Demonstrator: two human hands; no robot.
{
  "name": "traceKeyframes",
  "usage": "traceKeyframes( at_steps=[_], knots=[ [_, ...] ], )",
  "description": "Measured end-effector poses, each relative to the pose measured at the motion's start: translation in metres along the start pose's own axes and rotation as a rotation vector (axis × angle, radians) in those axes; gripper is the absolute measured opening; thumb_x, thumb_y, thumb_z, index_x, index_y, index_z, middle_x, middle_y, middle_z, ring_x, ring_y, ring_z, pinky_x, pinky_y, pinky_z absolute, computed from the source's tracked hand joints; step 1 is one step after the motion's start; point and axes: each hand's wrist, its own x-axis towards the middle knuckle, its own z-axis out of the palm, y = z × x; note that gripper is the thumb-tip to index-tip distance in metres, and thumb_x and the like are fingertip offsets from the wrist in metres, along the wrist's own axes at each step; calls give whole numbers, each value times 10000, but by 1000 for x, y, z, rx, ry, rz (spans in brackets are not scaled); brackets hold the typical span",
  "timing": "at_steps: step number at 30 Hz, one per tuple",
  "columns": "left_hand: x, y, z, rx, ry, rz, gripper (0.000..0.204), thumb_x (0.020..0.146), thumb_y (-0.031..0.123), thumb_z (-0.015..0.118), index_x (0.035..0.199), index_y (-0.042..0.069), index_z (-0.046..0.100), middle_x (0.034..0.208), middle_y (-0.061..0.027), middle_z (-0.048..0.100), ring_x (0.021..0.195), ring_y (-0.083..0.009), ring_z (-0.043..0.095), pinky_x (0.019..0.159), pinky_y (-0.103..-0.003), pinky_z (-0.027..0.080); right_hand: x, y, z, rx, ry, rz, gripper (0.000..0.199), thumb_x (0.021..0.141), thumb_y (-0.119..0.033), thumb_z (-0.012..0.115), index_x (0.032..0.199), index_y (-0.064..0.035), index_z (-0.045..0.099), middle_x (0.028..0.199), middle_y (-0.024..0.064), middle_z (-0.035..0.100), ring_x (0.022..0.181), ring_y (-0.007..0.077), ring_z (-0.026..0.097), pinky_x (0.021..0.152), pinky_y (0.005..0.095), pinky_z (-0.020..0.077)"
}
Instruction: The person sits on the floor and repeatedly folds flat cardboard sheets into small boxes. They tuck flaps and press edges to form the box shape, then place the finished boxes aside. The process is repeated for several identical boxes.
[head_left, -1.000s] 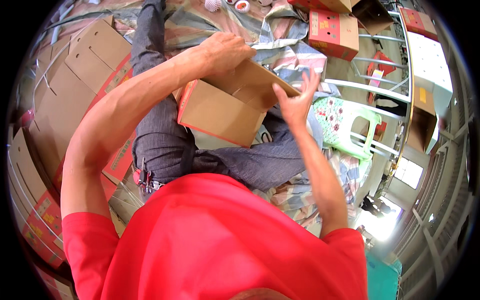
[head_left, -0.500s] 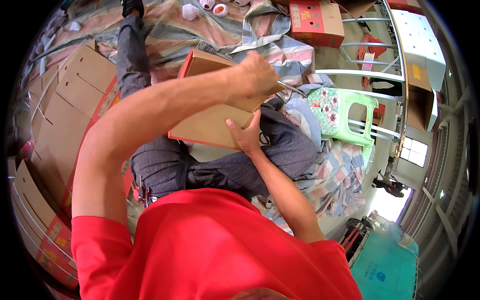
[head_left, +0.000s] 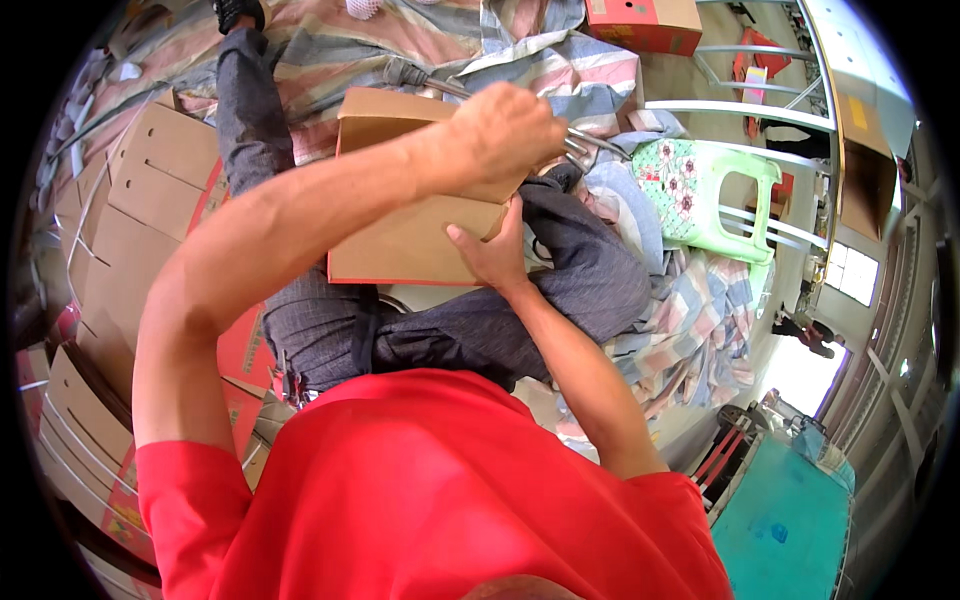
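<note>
One open carton [head_left: 400,245], bare brown inside with a red rim along the near edge, lies over the seated person's lap, between the grey trouser legs [head_left: 590,250]. Its mouth faces up toward the wearer's head, and its long axis seems to run crosswise, left to right, though the left forearm covers the middle. From where I stand, the near edge is almost level; half a second ago it sloped down toward the right, so the box has turned a little. A full second back it sat more askew, with the right hand spread at a raised panel and the left at the far side. Now the right hand [head_left: 500,250] grips the near right corner, thumb laid over the near panel, the other fingers partly hidden. The left hand [head_left: 508,130] is a fist above the far right part, closed round a grey metal tool [head_left: 600,144]; its rods stick out toward the right, just short of a green flowered stool [head_left: 690,195]. Beneath spreads a striped sheet [head_left: 390,35], pink, white and blue. Further out, brown cartons [head_left: 150,200] lean at the left, a red box [head_left: 645,22] stands beyond the sheet, and a metal frame [head_left: 740,115] reaches across on the right.
</note>
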Motion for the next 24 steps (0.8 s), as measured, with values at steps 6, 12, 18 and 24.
traceKeyframes(
  at_steps=[6,12,18,24],
  knots=[
    [1,-35,3,-185,-63,-51,321,874,148,760,1166,14,777,1069,-241,770,1042,-381,765,894,-464,617,17,-11,3,35,-2,9,935,750,-216,911,1472,37,374,1340,200,609,1216,293,630,1048,455,516],
    [-5,-22,-26,-273,-280,-76,287,884,107,722,1145,3,782,1152,-226,777,1083,-398,759,892,-476,618,11,0,1,23,-29,-12,989,740,-212,926,1505,37,352,1384,207,588,1267,294,606,1068,456,505],
    [-20,-1,-30,-212,-144,-25,239,875,231,726,985,26,780,947,-190,783,911,-391,773,796,-466,613,5,2,1,82,-39,-56,1036,722,-216,942,1522,29,331,1376,199,577,1259,302,603,1066,453,504],
    [-25,13,-17,-170,-100,-47,220,812,151,769,996,50,834,1002,-160,812,979,-359,794,803,-462,647,-5,-1,-1,23,-41,-85,1037,717,-211,942,1517,35,330,1376,212,569,1262,309,600,1065,451,504]
  ],
)
